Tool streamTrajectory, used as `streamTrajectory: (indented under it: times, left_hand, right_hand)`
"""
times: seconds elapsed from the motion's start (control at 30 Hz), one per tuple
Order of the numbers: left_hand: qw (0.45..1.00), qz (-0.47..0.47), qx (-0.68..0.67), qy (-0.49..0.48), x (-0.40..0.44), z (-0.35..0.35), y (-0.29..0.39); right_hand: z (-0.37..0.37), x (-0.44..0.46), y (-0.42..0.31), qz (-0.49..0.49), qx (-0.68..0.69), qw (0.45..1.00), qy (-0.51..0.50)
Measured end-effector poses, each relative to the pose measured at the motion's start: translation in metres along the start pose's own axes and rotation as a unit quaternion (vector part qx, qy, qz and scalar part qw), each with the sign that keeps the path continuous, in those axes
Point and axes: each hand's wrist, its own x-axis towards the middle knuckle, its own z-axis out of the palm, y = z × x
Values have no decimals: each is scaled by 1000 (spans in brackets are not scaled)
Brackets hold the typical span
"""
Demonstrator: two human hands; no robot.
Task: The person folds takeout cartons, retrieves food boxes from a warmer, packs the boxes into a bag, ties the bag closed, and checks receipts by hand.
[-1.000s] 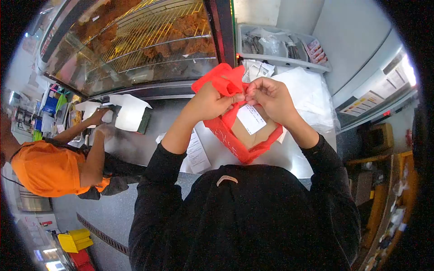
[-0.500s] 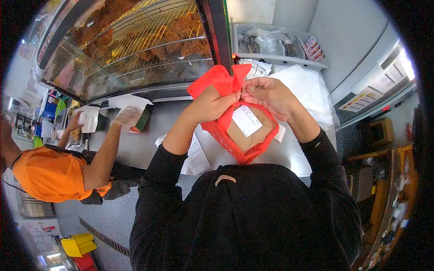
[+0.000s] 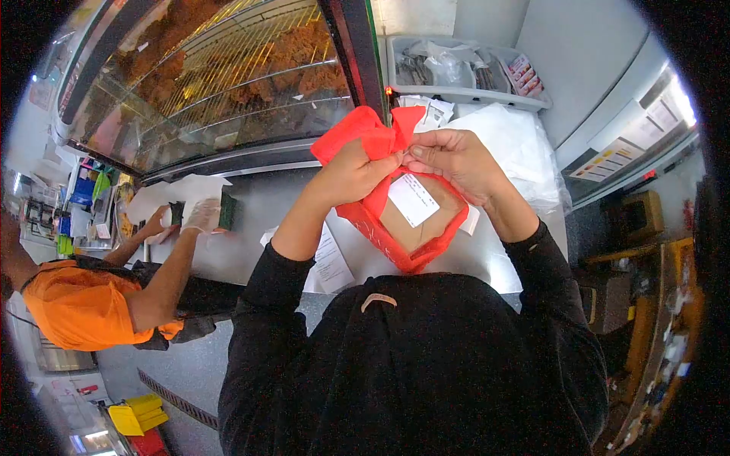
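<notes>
A red fabric-like bag stands on the steel counter with its top gathered together. Inside it shows a brown cardboard box, and a white printed label lies over the box top. My left hand is closed around the bag's gathered top from the left. From the right, my right hand pinches the bag at the same spot, its fingertips meeting those of my left hand. What exactly lies between the fingertips is too small to make out.
A heated glass cabinet with fried food stands behind on the left. A plastic tray of wrapped cutlery and white plastic bags lie at the back right. Paper receipts rest on the steel counter. A co-worker in an orange shirt handles packaging at left.
Both my hands stay at the bag's gathered top with only slight finger movement. The co-worker's hands have come closer together over the packaging.
</notes>
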Motion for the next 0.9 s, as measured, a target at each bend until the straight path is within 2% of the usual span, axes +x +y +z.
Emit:
streamTrajectory:
  times: [0.1, 0.2, 0.3, 0.6, 0.8, 0.83, 0.9]
  left_hand:
    - [999, 33, -12, 6, 2, 1, -4]
    - [1000, -3, -3, 3, 2, -1, -3]
    - [997, 69, 35, 12, 2, 1, -2]
    - [994, 96, 59, 12, 3, 2, -5]
    - [998, 33, 48, -22, 3, -3, 4]
    - [986, 115, 123, -11, 6, -6, -11]
    - [977, 135, 161, 32, 6, -3, -9]
  right_hand:
    - [-1, 2, 3, 4, 21, 1000, 10]
    - [0, 2, 1, 7, 53, 999, 6]
    - [-1, 3, 4, 2, 63, 998, 15]
    - [3, -2, 3, -14, 15, 999, 49]
    - [-3, -2, -2, -28, -64, 997, 14]
    - [-6, 0, -1, -18, -69, 997, -4]
    - [-6, 1, -6, -17, -105, 994, -12]
